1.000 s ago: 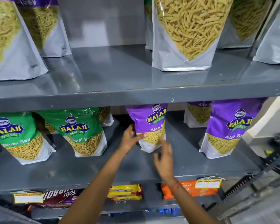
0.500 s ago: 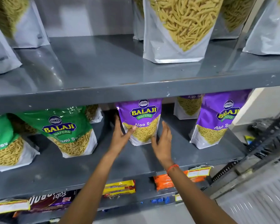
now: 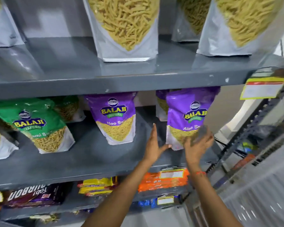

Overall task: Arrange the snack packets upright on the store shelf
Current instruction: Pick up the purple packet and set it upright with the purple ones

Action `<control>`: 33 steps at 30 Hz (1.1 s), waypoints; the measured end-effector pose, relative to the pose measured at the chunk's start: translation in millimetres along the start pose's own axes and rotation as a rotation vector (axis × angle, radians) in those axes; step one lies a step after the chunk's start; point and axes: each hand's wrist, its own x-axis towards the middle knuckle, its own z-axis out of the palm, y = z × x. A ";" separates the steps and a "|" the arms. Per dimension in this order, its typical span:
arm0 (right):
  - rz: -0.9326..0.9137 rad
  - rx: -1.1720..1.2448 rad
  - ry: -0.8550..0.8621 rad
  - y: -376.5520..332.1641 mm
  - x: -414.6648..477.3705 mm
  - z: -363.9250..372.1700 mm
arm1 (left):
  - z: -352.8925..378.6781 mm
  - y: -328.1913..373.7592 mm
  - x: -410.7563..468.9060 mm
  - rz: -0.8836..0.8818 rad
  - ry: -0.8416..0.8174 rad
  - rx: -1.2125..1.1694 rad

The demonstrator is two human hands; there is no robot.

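On the grey middle shelf (image 3: 92,159), a purple Aloo Sev packet (image 3: 189,112) stands at the right end, tilted slightly. My left hand (image 3: 154,145) is open beside its lower left corner, thumb touching the packet's base. My right hand (image 3: 197,145), blurred by motion, lies with spread fingers over the packet's lower right front. A second purple packet (image 3: 116,118) stands upright at the middle, apart from both hands. Another purple packet (image 3: 161,104) is half hidden behind the right one. Green packets (image 3: 39,123) lean at the left.
The upper shelf (image 3: 121,82) holds large white sev pouches (image 3: 125,28) close overhead. Below are biscuit packs: orange (image 3: 162,181), yellow (image 3: 97,187), brown (image 3: 33,195). A yellow price tag (image 3: 262,90) and a dark metal rack (image 3: 256,133) stand at the right.
Both hands have left the middle purple packet and moved right to the purple packet at the shelf's right end. The view has shifted right with them.
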 end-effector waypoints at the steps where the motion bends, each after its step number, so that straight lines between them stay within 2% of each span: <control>1: 0.074 0.017 -0.082 12.5 10.6 -9.0 | 6.3 -0.8 6.9 -0.081 -0.051 -0.035; 3: 0.160 0.069 -0.351 34.5 30.9 -24.8 | 16.7 -3.2 18.0 -0.177 -0.130 -0.095; 5: 0.146 0.129 -0.603 46.1 44.7 -33.7 | 26.9 -17.2 29.3 -0.216 -0.175 -0.177; 9: 0.184 0.156 -0.781 57.2 57.6 -40.1 | 27.8 -19.7 33.7 -0.230 -0.195 -0.129; 19: 0.178 0.124 -0.802 81.1 29.4 -92.6 | 51.7 -6.5 -25.1 -0.204 -0.273 -0.106; 33: 0.198 0.051 -0.756 71.8 17.5 -87.8 | 32.6 13.3 -21.2 -0.223 -0.453 -0.064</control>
